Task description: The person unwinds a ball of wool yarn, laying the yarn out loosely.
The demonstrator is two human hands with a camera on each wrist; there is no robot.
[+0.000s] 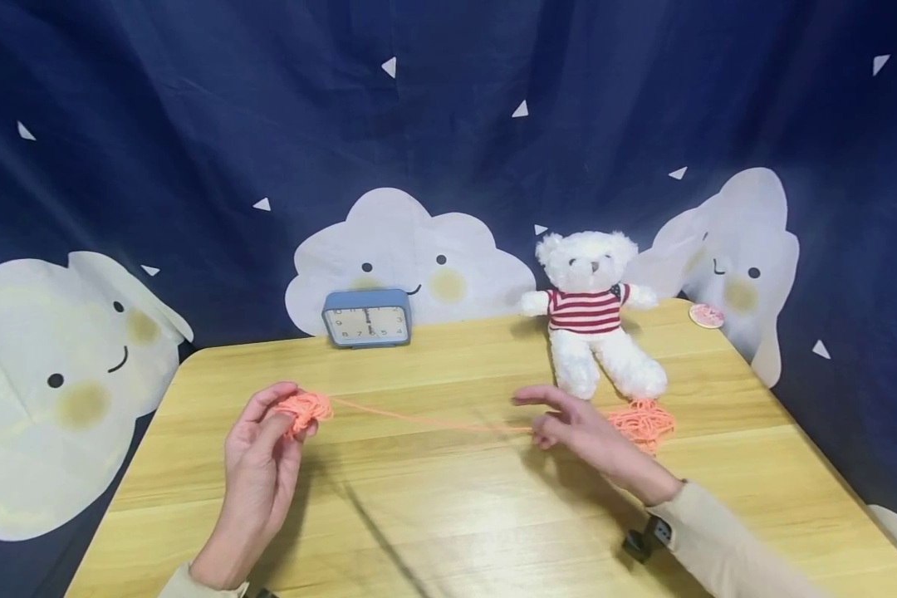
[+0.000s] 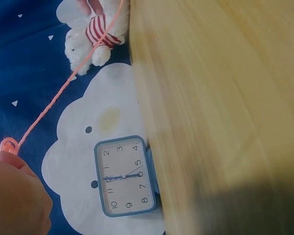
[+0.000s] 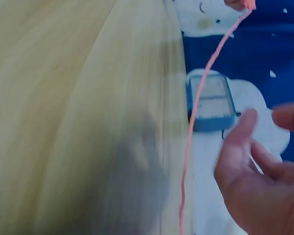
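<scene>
A small bundle of coral-pink yarn [image 1: 306,412] is gripped between the thumb and fingers of my left hand [image 1: 260,461], raised over the table's left half. From it a single strand [image 1: 426,422] stretches rightward to my right hand [image 1: 579,432]. In the right wrist view the strand [image 3: 190,142] passes beside the right hand [image 3: 264,181], whose thumb and fingers are spread apart. A loose pile of the same yarn [image 1: 646,425] lies on the table just beyond the right hand, at the teddy bear's feet, partly hidden by that hand.
A white teddy bear [image 1: 586,311] in a red-striped shirt sits at the table's back right. A blue clock [image 1: 368,318] stands near the back edge. One round pink item [image 1: 706,316] is at the back right corner of the wooden table [image 1: 448,515]. Dark blue curtain [image 1: 448,124] hangs behind.
</scene>
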